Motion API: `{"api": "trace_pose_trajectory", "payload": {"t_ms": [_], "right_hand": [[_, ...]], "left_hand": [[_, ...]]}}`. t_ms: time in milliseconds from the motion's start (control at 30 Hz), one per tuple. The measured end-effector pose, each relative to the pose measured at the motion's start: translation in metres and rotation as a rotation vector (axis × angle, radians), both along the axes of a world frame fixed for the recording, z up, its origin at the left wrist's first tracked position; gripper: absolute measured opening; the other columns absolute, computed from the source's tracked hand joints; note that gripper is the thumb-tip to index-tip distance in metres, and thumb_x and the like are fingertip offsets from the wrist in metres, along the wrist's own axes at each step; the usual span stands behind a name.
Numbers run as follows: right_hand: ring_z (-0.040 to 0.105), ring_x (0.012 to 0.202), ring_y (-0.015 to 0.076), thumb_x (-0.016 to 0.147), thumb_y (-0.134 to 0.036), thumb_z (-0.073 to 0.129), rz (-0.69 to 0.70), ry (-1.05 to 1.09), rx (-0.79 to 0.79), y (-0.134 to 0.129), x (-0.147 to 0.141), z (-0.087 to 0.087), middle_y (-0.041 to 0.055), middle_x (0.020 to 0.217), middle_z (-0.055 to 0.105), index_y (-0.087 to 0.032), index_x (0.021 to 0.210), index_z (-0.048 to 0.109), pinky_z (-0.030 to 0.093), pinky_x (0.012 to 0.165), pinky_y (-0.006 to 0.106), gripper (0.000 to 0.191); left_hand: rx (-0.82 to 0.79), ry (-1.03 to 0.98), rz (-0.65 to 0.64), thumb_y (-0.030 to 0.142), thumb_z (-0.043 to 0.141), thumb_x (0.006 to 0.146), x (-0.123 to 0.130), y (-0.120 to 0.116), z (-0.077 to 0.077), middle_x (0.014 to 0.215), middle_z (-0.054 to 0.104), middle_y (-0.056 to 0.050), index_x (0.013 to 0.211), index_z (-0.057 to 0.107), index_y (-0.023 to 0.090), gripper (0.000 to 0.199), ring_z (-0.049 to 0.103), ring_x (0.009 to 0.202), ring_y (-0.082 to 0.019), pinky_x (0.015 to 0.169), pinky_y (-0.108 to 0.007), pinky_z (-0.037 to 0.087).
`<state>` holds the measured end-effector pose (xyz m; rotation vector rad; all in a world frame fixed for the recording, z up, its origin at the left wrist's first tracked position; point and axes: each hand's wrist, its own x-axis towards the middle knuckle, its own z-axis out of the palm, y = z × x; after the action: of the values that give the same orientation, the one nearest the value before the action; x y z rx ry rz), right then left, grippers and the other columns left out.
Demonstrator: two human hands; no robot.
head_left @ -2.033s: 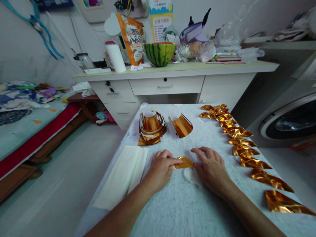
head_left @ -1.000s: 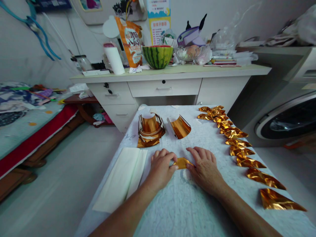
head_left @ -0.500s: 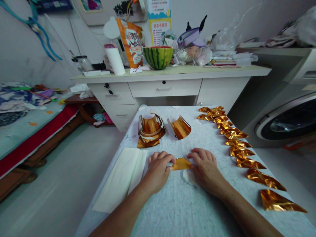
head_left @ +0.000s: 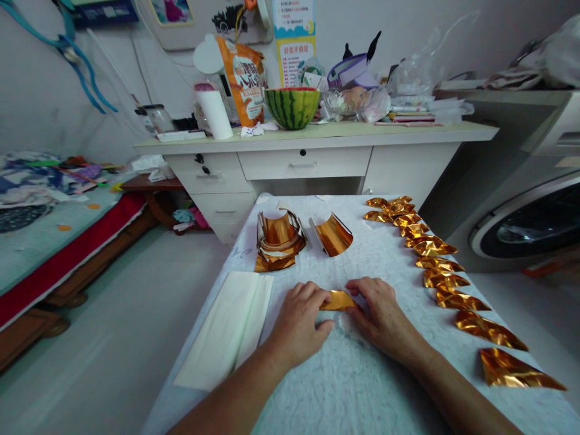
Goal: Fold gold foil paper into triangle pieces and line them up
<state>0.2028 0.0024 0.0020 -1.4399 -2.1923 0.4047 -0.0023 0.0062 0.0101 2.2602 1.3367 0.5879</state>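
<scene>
the left hand (head_left: 296, 323) has just let its thumb swing away from the small foil piece (head_left: 339, 300): half a second ago thumb and forefinger met at the foil's 9 o'clock end, and now that grip is spread, the fingertips touching the end while the thumb sits apart at about 7 o'clock. the right hand (head_left: 380, 311) curls round the 3 o'clock end, its grip narrow, the thumb against the foil and the forefinger arched over it; whether it pinches or merely presses is hidden. the foil lies between the hands on the cloth-covered desk (head_left: 317, 393), and the freed thumb suggests a change of hold partway through the shaping, since the piece looks flatter than the twisted foil pieces (head_left: 437, 246) that run from its 1 o'clock round past 3. nothing else has shifted on the desk: the foil stack (head_left: 280, 232) stands at 10 o'clock, the curved foil sheet (head_left: 334, 235) at 12, the white paper (head_left: 224, 332) between 8 and 9.
</scene>
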Motion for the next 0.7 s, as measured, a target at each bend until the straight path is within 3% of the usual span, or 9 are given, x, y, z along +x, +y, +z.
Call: {"api": "trace_pose_trajectory", "payload": {"t_ms": [167, 367, 700], "right_hand": [[0.051, 0.093, 0.0218, 0.075, -0.013, 0.058, 0.036, -0.028, -0.024, 0.0001, -0.0011, -0.0016, 0.0042, 0.099, 0.059, -0.023, 0.1, 0.058, 0.036, 0.083, 0.037, 0.027], [0.054, 0.089, 0.0208, 0.084, -0.017, 0.054, 0.05, -0.067, -0.02, 0.0039, -0.0011, -0.0014, 0.0043, 0.094, 0.061, -0.023, 0.098, 0.062, 0.038, 0.08, 0.036, 0.017], [0.055, 0.088, 0.0208, 0.084, -0.012, 0.046, 0.023, 0.025, -0.037, -0.0013, -0.003, 0.0055, 0.005, 0.091, 0.061, -0.021, 0.096, 0.062, 0.042, 0.081, 0.037, 0.022]], "left_hand": [[-0.009, -0.035, -0.007, 0.016, 0.067, 0.076, -0.0019, 0.003, -0.005, 0.101, 0.056, -0.002, 0.102, 0.06, 0.023, 0.028, 0.05, 0.098, -0.021, 0.088, -0.035, 0.041], [-0.023, -0.054, 0.004, 0.014, 0.06, 0.081, -0.0012, 0.0052, -0.0021, 0.098, 0.057, -0.002, 0.099, 0.061, 0.022, 0.02, 0.053, 0.096, -0.021, 0.087, -0.034, 0.043], [-0.039, -0.148, 0.039, 0.014, 0.05, 0.09, 0.0023, 0.0058, -0.0037, 0.097, 0.061, -0.003, 0.099, 0.063, 0.02, 0.017, 0.058, 0.093, -0.018, 0.084, -0.03, 0.046]]}}
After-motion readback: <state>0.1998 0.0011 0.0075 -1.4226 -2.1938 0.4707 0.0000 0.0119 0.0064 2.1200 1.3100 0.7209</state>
